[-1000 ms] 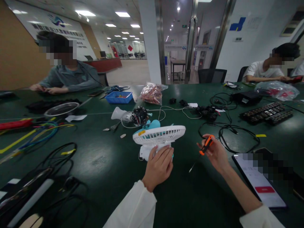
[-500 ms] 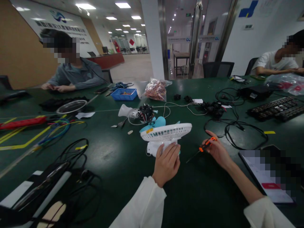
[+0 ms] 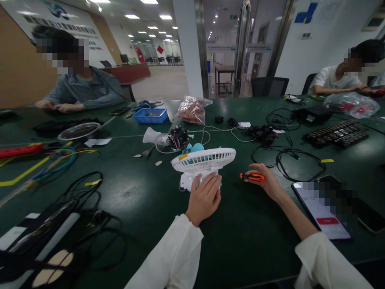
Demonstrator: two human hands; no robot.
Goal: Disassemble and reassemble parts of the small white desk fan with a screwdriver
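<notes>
In the middle of the table is a small fan [image 3: 204, 158] with a white slotted guard, tilted with its guard facing away from me, and light blue blades showing behind it. My left hand [image 3: 205, 194] is closed over its white rear housing [image 3: 188, 180]; the thumb side is partly hidden. To the right, my right hand [image 3: 269, 182] grips a screwdriver [image 3: 254, 176] by its orange and black handle, held level above the table and apart from the fan. The screwdriver's shaft cannot be made out. Just beyond the fan lies a dark motor part with wires [image 3: 178, 138] beside a white cone-shaped piece [image 3: 150, 135].
A blue tray [image 3: 150, 116] and a clear bag of copper-coloured pieces [image 3: 192, 110] stand farther back. Black cables [image 3: 285, 160], a tablet [image 3: 323, 212] and a keyboard [image 3: 337, 134] lie right. Cables and a red strip [image 3: 21, 151] lie left. Two people sit across the table.
The screwdriver has turned in my right hand: its shaft pointed down and left, and now the handle lies level. My left hand stays on the fan. The whole view has shifted slightly.
</notes>
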